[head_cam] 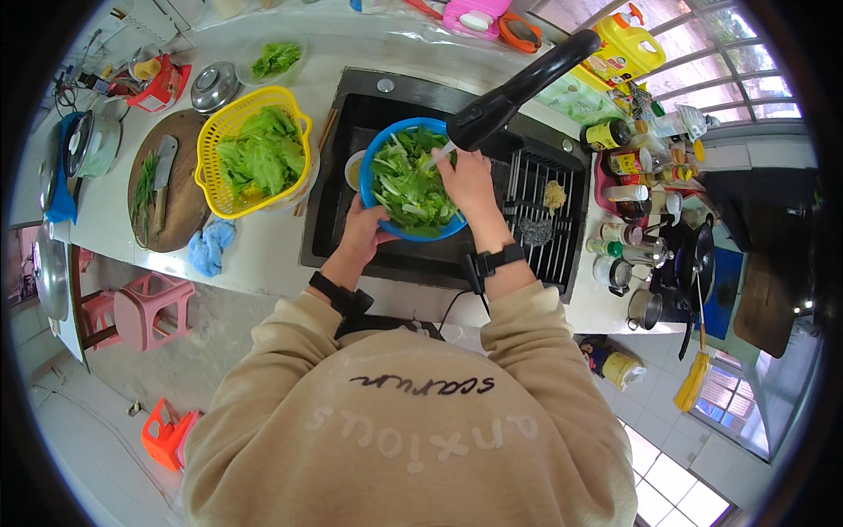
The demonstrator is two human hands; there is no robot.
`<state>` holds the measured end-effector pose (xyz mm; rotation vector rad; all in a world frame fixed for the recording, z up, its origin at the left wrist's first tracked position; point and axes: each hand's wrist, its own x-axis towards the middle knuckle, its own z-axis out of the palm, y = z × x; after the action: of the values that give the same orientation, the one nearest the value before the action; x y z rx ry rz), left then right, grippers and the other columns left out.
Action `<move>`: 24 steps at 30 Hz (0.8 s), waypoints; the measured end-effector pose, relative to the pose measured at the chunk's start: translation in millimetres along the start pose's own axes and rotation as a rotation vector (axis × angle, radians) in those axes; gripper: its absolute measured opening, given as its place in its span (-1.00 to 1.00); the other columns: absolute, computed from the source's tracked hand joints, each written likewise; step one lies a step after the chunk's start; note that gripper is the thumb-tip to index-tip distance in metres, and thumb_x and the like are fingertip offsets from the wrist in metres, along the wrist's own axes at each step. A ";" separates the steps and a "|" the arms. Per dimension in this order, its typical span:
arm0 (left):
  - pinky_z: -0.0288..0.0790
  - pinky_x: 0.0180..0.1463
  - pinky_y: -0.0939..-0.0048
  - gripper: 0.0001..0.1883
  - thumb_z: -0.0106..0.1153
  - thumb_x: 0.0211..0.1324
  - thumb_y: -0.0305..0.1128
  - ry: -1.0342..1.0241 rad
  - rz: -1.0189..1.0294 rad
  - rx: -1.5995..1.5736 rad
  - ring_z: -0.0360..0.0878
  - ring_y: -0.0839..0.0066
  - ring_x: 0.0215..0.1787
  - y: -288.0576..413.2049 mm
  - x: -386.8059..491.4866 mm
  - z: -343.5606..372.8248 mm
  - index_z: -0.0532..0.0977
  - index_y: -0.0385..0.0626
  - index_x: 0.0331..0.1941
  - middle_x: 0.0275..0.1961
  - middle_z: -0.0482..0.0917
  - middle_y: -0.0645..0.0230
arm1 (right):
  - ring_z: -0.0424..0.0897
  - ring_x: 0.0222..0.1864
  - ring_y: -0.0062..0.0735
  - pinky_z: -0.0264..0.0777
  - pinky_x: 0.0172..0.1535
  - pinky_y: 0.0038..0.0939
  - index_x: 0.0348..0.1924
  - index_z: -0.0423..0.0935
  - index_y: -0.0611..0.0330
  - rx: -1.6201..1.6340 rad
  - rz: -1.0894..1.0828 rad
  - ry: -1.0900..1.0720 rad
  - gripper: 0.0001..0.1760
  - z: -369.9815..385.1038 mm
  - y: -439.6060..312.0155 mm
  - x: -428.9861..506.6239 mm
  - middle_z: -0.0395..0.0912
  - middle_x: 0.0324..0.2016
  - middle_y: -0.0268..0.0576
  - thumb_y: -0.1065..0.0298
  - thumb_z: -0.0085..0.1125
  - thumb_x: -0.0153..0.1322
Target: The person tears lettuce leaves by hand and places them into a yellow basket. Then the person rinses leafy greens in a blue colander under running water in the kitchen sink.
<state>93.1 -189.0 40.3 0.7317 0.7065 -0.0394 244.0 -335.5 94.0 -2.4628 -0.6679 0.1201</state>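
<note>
A blue plastic basin [374,217] full of leafy greens [408,178] sits within the black sink [329,217]. My left hand [362,227] grips its near-left rim, thumb on top. At the basin's right side, my right hand [471,184] reaches over the rim against the greens. The black faucet head [471,122] partly covers those fingertips, so whether they hold any leaves is unclear. Water [440,156] runs from the faucet onto the greens. Partly hidden behind the basin's left side is a small bowl [354,170].
Left of the sink stands a yellow basket [205,165] of lettuce [263,151]. Farther left, a cleaver [163,168] and green stalks [141,197] lie on a round wooden board [181,217]. A steel scrubber [535,232] rests on the sink rack [520,191]. Bottles and jars [622,191] crowd the right counter.
</note>
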 end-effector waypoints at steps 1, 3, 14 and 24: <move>0.76 -0.20 0.05 -0.33 0.02 0.01 -0.59 0.005 0.000 0.009 0.71 0.14 -0.04 0.2 -0.7 1.7 0.25 -0.12 0.31 0.11 0.53 0.10 | 0.52 0.11 0.21 0.27 0.22 -0.02 0.18 0.52 0.24 -0.065 -0.017 0.022 -0.43 5.9 2.8 3.5 0.58 0.05 0.23 -0.06 0.13 0.53; 0.76 -0.24 0.06 -0.35 0.03 0.01 -0.59 0.030 0.014 0.082 0.72 0.16 -0.10 1.5 -1.1 4.2 0.28 -0.13 0.29 0.07 0.55 0.12 | 0.52 0.05 0.22 0.20 0.22 -0.02 0.15 0.54 0.21 -0.146 -0.056 -0.025 -0.41 25.1 6.2 2.0 0.61 -0.03 0.24 -0.14 -0.01 0.57; 0.73 -0.24 -0.03 -0.48 0.03 0.00 -0.56 0.063 -0.034 0.099 0.70 0.15 -0.16 10.6 4.4 -15.1 0.35 -0.13 0.15 -0.06 0.57 0.15 | 0.53 -0.02 0.13 0.38 0.11 -0.03 -0.09 0.60 0.11 0.032 -0.077 -0.085 -0.73 47.7 30.6 -16.9 0.59 -0.12 0.07 0.27 0.34 0.38; 0.75 -0.27 0.05 -0.37 0.05 -0.02 -0.56 -0.002 -0.046 0.069 0.72 0.17 -0.15 9.4 3.2 -0.2 0.32 -0.13 0.26 -0.01 0.59 0.14 | 0.62 -0.05 -0.10 0.48 -0.02 -0.16 0.07 0.52 0.24 0.264 -0.009 0.001 -0.57 36.9 19.8 -4.9 0.61 -0.12 0.01 0.19 0.36 0.45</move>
<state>98.0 -181.1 43.9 0.7814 0.7232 -0.1066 239.9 -333.0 52.1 -2.2066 -0.6209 0.1910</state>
